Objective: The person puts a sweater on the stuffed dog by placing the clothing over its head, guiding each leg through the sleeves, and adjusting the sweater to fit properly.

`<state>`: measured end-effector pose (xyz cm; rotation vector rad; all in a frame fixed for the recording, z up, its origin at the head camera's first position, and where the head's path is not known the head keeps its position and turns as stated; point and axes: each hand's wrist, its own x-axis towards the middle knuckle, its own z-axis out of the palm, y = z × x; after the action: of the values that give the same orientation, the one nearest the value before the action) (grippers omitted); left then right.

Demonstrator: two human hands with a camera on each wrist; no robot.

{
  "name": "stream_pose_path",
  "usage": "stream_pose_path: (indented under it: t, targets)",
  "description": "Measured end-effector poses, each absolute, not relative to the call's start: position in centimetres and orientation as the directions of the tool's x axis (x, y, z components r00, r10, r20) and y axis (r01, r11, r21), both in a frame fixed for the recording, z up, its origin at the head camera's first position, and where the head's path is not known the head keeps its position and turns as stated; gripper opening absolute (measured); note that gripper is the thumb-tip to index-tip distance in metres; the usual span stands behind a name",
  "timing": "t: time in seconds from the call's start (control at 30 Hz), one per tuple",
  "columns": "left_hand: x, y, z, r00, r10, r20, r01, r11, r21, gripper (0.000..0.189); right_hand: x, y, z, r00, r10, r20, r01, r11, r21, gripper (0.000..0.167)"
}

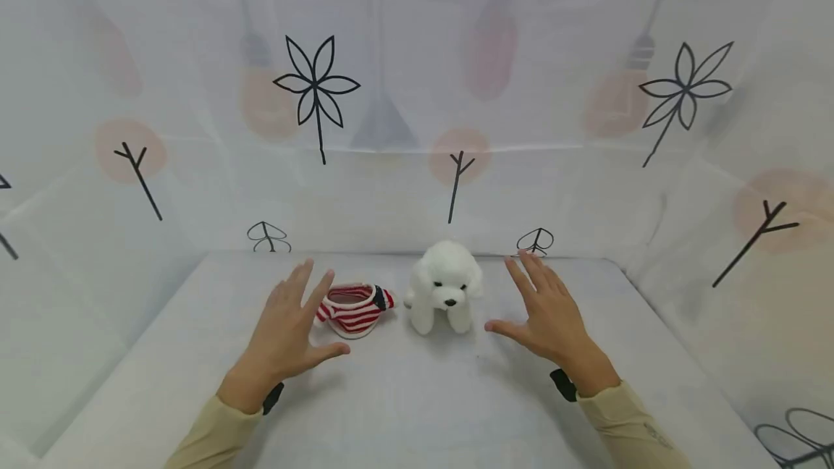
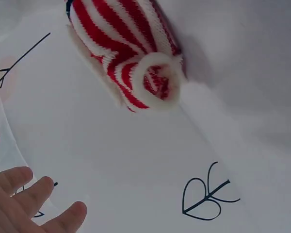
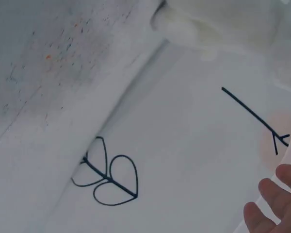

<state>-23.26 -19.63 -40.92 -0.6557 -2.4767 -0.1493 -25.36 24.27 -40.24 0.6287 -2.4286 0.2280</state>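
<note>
A small red-and-white striped knitted garment (image 1: 357,318) with a dark patch lies on the white table. To its right stands a white plush dog (image 1: 448,284), facing the head camera. My left hand (image 1: 284,331) hovers just left of the garment, fingers extended and thumb spread. On the far side of the dog, my right hand (image 1: 550,313) is held out the same way, apart from the toy. Both hands hold nothing. In the left wrist view the garment (image 2: 121,43) shows a white-trimmed sleeve opening. Part of the dog (image 3: 223,24) appears at the top of the right wrist view.
White cloth (image 1: 404,194) printed with line-drawn flowers and twigs hangs behind and at both sides of the table (image 1: 404,404). Each wrist carries a black strap, partly hidden below tan sleeves (image 1: 218,429).
</note>
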Motion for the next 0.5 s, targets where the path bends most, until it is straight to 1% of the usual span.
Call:
stream_pose_path:
  t: [0.1,0.2,0.33,0.5]
  targets:
    - [-23.0,-18.8,-40.2,-0.684,0.438,0.583,0.541,0.841,0.003,0.11,-25.2,23.6,-39.9,-0.626,-0.403,0.668,-0.555,0.832,-0.018,0.107]
    - [-22.5,-17.9,-39.7,-0.658,0.457,0.598,0.58,0.814,0.016,0.102,-24.7,22.6,-39.5,-0.563,-0.433,0.703,-0.613,0.79,-0.004,0.101]
    - [-21.8,-16.7,-39.5,-0.652,0.484,0.584,0.616,0.787,0.034,0.094,-24.1,21.1,-39.0,-0.529,-0.469,0.707,-0.662,0.75,0.002,0.097]
    - [-21.1,-16.3,-39.1,-0.667,0.484,0.567,0.622,0.781,0.065,0.09,-23.6,19.1,-38.2,-0.472,-0.509,0.72,-0.729,0.685,0.007,0.093]
